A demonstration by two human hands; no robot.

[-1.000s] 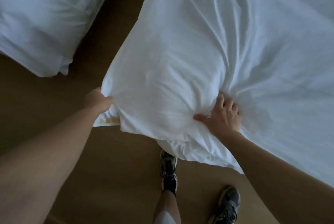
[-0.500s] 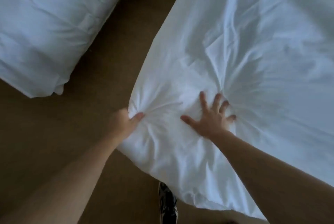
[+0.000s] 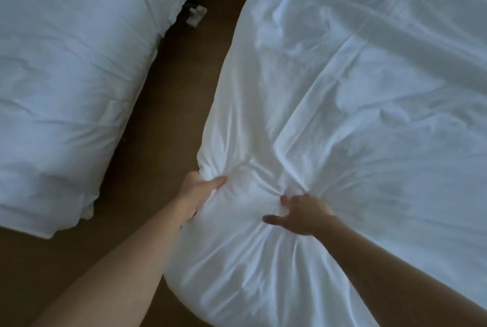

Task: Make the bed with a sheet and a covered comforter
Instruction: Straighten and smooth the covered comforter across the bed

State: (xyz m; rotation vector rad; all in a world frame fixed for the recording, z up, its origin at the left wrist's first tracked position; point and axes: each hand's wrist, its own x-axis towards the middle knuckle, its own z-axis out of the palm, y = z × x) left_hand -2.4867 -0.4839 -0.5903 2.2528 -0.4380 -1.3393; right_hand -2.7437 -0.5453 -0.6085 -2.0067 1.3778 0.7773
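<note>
Half a second after lying flat, your right hand (image 3: 303, 214) clutched the comforter (image 3: 355, 115) at lower centre of the frame while your left hand (image 3: 201, 189) gripped its edge, likely tugging the corner square.

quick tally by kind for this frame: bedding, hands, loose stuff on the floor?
White bedding: 2, the comforter and the bedding pile on the left
Hands: 2, left hand and right hand, both gripping the comforter
Pale crumpled scrap on the floor: 1
Total: 5
</note>
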